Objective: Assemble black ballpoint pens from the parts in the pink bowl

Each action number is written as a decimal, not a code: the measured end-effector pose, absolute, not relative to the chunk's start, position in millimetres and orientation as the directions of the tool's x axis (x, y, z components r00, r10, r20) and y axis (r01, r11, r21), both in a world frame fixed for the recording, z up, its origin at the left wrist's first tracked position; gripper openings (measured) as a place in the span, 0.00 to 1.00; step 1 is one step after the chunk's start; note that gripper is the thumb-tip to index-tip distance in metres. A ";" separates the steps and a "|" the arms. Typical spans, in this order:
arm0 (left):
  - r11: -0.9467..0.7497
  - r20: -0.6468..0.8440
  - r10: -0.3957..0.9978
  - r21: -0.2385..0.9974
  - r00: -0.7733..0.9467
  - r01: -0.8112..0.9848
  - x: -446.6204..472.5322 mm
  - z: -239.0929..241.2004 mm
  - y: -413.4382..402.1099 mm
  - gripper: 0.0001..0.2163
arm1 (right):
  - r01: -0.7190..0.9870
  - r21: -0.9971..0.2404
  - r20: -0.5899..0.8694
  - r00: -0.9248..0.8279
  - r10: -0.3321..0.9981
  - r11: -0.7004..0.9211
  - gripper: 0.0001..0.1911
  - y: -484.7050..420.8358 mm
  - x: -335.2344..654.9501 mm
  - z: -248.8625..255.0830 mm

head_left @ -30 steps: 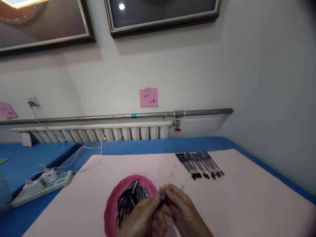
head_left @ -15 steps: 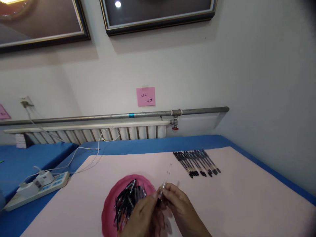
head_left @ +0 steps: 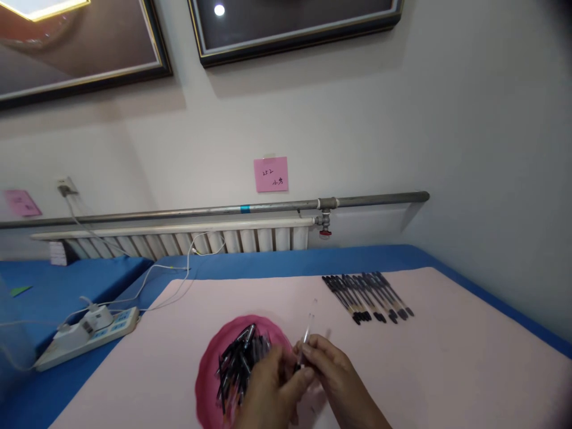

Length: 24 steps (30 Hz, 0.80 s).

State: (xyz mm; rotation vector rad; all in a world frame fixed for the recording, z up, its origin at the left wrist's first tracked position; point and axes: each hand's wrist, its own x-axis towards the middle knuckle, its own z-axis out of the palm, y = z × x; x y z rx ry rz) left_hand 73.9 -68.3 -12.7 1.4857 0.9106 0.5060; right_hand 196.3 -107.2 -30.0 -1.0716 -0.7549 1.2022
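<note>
A clear pen barrel [head_left: 308, 330] with a dark lower end slants up from between my hands, just right of the pink bowl. My right hand [head_left: 339, 375] pinches the barrel between thumb and fingers. At the dark lower end, my left hand [head_left: 272, 387] is closed, its thumb pointing right beneath it; its other fingertips are partly hidden. Black and clear pen parts [head_left: 236, 363] lie heaped in the pink scalloped bowl [head_left: 205, 372], whose near right side my left hand covers. Farther right, several black pens [head_left: 364, 295] lie side by side in a slanted row.
Pale pink paper [head_left: 147, 357] covers the blue-clothed table [head_left: 277, 261]. A white power strip [head_left: 89, 336] with plugs and cables lies at the left. Behind the table are a radiator [head_left: 268, 238], a metal pipe [head_left: 201, 212] and a wall with a pink note [head_left: 271, 174].
The view has shifted slightly, so the scene sits farther right. My left thumb now reaches out to the right under the pen's lower end. My right hand keeps its pinch on the barrel.
</note>
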 end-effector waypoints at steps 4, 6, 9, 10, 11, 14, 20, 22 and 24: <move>0.140 -0.222 0.730 0.974 0.647 0.177 72.8 -17.7 -65.4 0.17 | -0.375 -0.927 -0.091 0.212 0.973 -0.005 0.14 -107.3 193.9 -30.3; 0.317 -0.275 0.622 0.945 0.733 0.085 69.8 -20.5 -62.8 0.18 | -0.428 -0.904 -0.083 0.175 0.981 0.000 0.14 -108.1 190.7 -27.6; 0.518 -0.291 0.509 0.855 0.810 -0.017 63.2 -18.2 -60.5 0.18 | -0.546 -0.837 -0.078 0.153 0.985 0.019 0.12 -108.3 190.7 -23.5; 0.551 -0.294 0.499 0.834 0.815 -0.037 59.9 -15.5 -59.5 0.17 | -0.583 -0.812 -0.083 0.182 0.980 0.040 0.12 -107.9 193.1 -22.8; 0.569 -0.300 0.494 0.821 0.816 -0.043 55.7 -12.3 -57.9 0.16 | -0.607 -0.791 -0.088 0.231 0.969 0.072 0.13 -107.3 196.5 -22.6; 0.499 -0.323 0.585 0.866 0.744 -0.017 37.7 -2.8 -46.4 0.15 | -0.516 -0.850 -0.106 0.365 0.925 0.106 0.13 -106.0 206.7 -23.9; 0.066 -0.194 0.955 0.878 0.225 0.475 4.0 -2.4 -10.0 0.10 | 0.083 -0.992 -0.070 0.228 0.971 -0.091 0.11 -110.4 190.7 -27.3; -0.021 -0.135 0.973 0.758 0.188 0.653 1.4 -5.8 -4.7 0.11 | 0.197 -0.976 -0.051 0.207 0.977 -0.092 0.11 -112.1 182.7 -29.7; -0.101 -0.098 0.973 0.637 0.211 0.764 1.7 -7.9 -3.6 0.12 | 0.282 -0.954 -0.041 0.209 0.977 -0.100 0.12 -113.1 179.1 -33.7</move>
